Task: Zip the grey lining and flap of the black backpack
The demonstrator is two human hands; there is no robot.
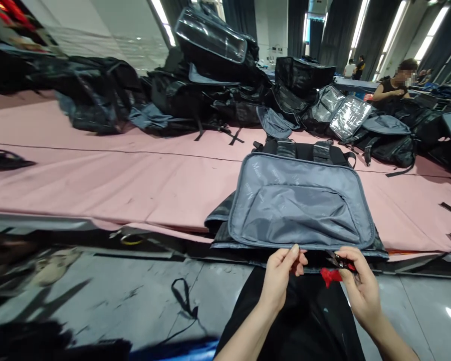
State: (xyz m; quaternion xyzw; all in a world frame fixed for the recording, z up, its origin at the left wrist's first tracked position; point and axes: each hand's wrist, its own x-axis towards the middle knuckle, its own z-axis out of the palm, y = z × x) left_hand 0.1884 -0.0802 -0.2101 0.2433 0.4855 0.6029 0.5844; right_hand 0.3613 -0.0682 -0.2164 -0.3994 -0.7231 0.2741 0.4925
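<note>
Pinching at the near edge of an opened bag [300, 205], both hands close together.

Lying flat on the pink table [135, 175], grey lining up, long axis running left to right, near edge just beyond both hands. Left hand [281, 273] closing thumb and fingers on that edge at its middle, holding only fabric. Right hand [357, 283] curling partly shut just to the right, gripping a small dark tool [336, 260] with a red tag [330, 276] hanging below; whether the tool is touching the edge, cannot tell. Resting about level, left hand nearer the bag's middle. Heaping far behind, more dark bags [210, 90]; sitting far right, another person [394, 85].
</note>
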